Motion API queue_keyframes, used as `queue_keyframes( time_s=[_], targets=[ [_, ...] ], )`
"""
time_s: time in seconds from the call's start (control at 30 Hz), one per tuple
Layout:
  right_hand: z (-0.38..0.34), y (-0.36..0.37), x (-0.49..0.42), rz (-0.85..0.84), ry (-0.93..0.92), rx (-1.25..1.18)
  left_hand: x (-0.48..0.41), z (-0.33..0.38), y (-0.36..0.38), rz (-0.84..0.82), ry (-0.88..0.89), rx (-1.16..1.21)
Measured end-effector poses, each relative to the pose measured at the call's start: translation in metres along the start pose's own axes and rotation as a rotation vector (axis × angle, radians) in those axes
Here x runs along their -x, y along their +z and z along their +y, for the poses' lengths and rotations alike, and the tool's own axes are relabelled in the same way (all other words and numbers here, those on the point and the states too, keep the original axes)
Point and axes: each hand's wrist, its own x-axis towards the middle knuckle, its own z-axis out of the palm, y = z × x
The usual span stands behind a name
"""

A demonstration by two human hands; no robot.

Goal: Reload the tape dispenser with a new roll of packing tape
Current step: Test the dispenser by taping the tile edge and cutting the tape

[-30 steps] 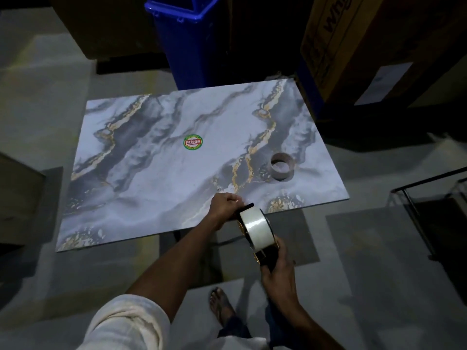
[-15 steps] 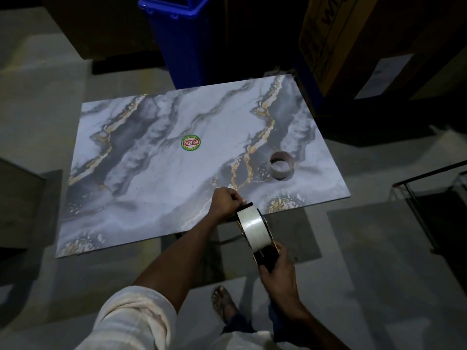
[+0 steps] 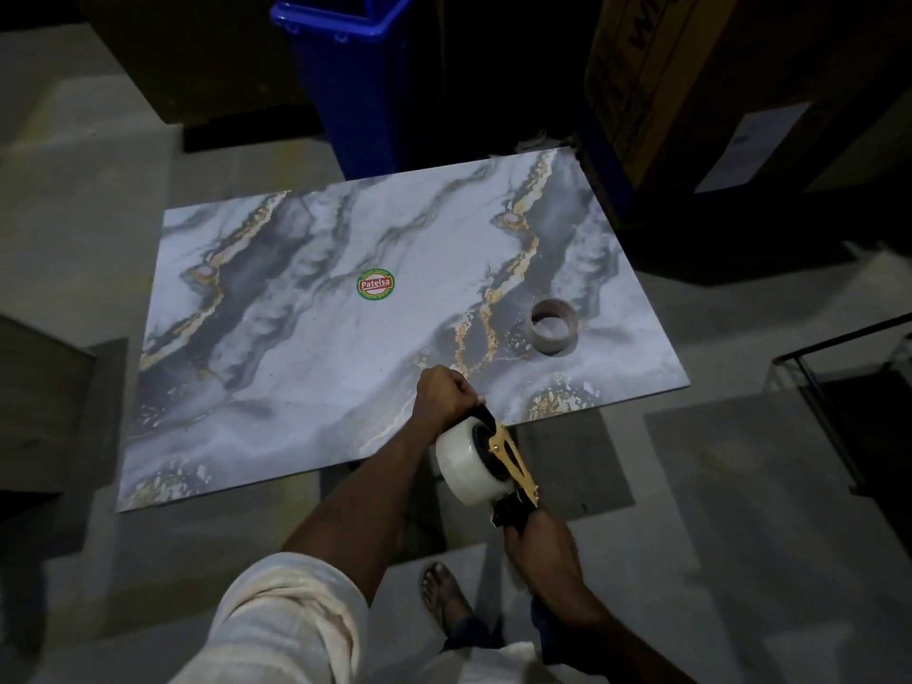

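At table [image 3: 276, 387] near edge | 1 sticker [image 3: 376, 284] mid-top | left hand [image 3: 446, 397] fisted round front of 1 dispenser [image 3: 511, 459] | 1 roll [image 3: 464, 469] mounted on it | right hand [image 3: 540, 543] grips its handle | 1 bare core [image 3: 552, 327] on table

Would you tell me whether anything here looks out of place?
Only a bare brown cardboard tape core lying on the marble-patterned tabletop near its right edge; otherwise nothing looks spilled or damaged.

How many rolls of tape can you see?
2. A full clear roll sits on the dispenser, held off the table's near edge. A brown, nearly bare ring lies flat on the table, toward its right side. No others show.
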Motion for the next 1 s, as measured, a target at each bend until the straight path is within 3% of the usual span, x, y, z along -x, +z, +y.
queue_keyframes(
  time_s=[0.63,1.0],
  targets=[
    [0.013,-0.029,-0.027,-0.102,-0.058,0.158,-0.006,-0.003,0.002,-0.003,-0.022,0.001],
    [-0.007,-0.019,-0.046,-0.186,-0.185,0.473,-0.004,-0.004,0.005,0.026,-0.029,-0.014]
  ],
)
